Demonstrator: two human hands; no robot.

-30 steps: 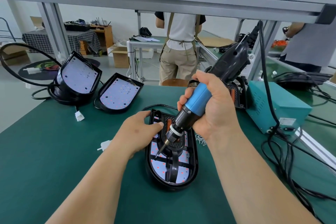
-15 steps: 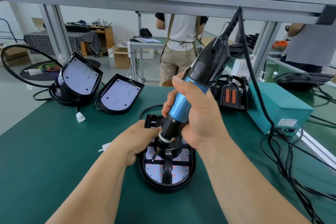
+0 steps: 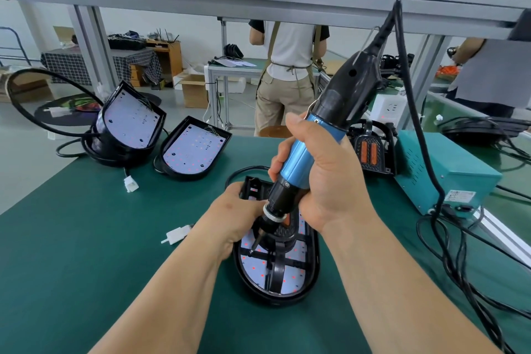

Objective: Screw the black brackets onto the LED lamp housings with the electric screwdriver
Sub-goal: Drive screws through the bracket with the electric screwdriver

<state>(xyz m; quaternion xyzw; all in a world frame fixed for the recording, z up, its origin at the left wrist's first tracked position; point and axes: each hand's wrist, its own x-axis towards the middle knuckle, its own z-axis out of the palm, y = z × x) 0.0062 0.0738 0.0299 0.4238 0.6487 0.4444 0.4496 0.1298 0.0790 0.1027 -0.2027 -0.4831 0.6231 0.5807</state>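
two hands are used: the electric screwdriver [image 3: 298, 158] is gripped by the right hand [image 3: 330, 181], its bit set at the black bracket [image 3: 277, 264] inside the led lamp housing [image 3: 313, 267], which is clasped by the left hand [image 3: 232, 215] on the green mat [image 3: 86, 238].

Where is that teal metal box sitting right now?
Head view: the teal box sits on the green table's right side, beside the right hand gripping the electric screwdriver, black cables coiled in front of it.
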